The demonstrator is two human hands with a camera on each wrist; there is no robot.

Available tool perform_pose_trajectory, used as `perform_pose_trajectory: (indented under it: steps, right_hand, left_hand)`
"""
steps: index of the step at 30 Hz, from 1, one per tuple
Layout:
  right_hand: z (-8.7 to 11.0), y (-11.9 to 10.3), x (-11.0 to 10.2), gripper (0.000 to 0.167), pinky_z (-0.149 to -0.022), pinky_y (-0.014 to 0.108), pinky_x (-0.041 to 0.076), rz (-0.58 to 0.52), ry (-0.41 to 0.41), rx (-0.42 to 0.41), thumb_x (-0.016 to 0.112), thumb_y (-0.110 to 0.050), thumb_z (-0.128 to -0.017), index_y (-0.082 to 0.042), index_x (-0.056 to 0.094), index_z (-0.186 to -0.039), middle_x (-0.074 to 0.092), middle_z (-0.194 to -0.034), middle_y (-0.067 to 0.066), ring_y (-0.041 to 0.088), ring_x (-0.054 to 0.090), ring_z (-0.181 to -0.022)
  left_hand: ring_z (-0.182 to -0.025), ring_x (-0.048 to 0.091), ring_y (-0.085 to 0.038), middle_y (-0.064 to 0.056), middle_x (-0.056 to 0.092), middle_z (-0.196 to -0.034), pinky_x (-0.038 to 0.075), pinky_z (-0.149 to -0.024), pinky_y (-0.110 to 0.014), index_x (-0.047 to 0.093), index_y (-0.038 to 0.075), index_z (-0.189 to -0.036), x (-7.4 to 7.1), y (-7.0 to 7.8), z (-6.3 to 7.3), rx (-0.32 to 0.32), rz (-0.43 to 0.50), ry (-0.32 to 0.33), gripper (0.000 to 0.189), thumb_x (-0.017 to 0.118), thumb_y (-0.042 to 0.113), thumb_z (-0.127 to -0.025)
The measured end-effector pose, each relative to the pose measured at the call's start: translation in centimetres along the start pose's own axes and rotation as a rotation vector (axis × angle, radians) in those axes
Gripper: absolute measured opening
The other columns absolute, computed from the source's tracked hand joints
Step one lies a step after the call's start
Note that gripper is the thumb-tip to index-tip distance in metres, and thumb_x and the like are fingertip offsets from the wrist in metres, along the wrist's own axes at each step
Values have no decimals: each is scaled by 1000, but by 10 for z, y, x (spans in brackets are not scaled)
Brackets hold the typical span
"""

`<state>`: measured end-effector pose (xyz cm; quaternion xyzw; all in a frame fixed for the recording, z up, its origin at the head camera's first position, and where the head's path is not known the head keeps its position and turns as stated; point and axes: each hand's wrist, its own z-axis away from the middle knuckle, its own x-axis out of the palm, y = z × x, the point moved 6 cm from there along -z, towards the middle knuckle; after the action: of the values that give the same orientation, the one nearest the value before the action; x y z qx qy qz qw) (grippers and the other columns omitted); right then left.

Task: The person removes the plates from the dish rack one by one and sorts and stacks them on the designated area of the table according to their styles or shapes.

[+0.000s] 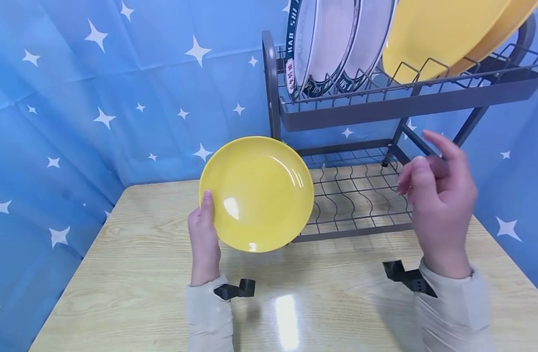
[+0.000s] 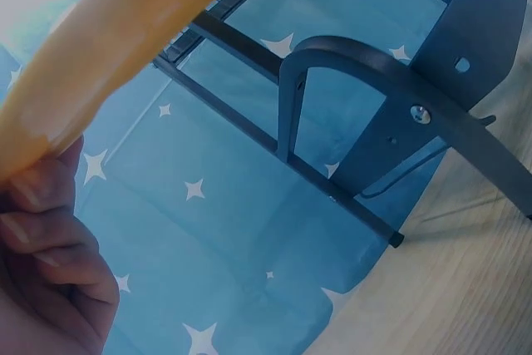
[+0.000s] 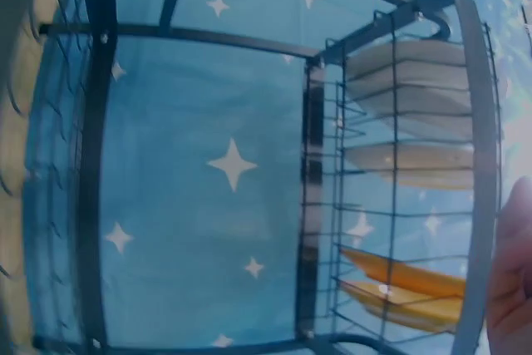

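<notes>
A round yellow plate [image 1: 257, 194] is held up by my left hand [image 1: 204, 240], its face turned toward the head camera. The thumb lies on the front of the rim, while the other fingers are hidden behind the plate. In the left wrist view, curled fingers [image 2: 50, 243] grip the edge of the yellow plate [image 2: 108, 60]. My right hand [image 1: 447, 200] is raised in front of the right side of the dark dish rack [image 1: 412, 103], index finger extended, the others loosely bent, nothing in it. Only part of that hand [image 3: 510, 276] shows in the right wrist view.
The rack's upper tier bears white dishes [image 1: 335, 44] with dark green lettered rims and yellow plates [image 1: 440, 34], all standing on edge. Its wavy-wired lower tier [image 1: 354, 229] stands low over the wooden table [image 1: 132, 274]. A blue curtain [image 1: 163, 137] with white stars hangs behind.
</notes>
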<state>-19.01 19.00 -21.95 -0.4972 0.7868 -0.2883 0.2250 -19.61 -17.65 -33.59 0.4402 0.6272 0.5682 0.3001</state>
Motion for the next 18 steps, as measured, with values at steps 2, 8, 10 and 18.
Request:
perform_pose_trajectory:
  steps: [2,8,10,18]
  right_hand:
    - [-9,-2,-3,36,-49,18,39,2,32,0,44,-5,-89,-10,49,-124,56,-67,8,13,47,-51]
    - [-37,-13,-11,40,-58,16,38,121,105,-101,44,-7,-87,-14,46,-126,57,-72,-7,3,51,-61]
    - [-48,-16,-13,41,-62,14,36,194,120,-154,44,-9,-87,-15,45,-127,57,-77,-14,-2,51,-65]
    - [-84,-14,-15,41,-85,13,34,436,106,-218,43,-24,-89,-20,38,-130,57,-103,-6,0,49,-92]
  left_hand:
    - [-77,64,-25,-12,66,-83,51,-64,-30,65,4,-94,-3,-1,-1,-8,18,15,54,46,53,-85]
    - [-80,64,-25,-12,66,-85,50,-68,-31,64,3,-96,-9,-3,-2,-27,56,45,56,46,55,-85]
    - [-81,64,-25,-12,66,-86,50,-69,-32,64,3,-97,-10,-2,-3,-20,74,53,56,46,54,-85]
    - [-86,63,-24,-13,66,-91,50,-73,-31,65,2,-100,-13,-3,-5,4,164,86,53,47,51,-86]
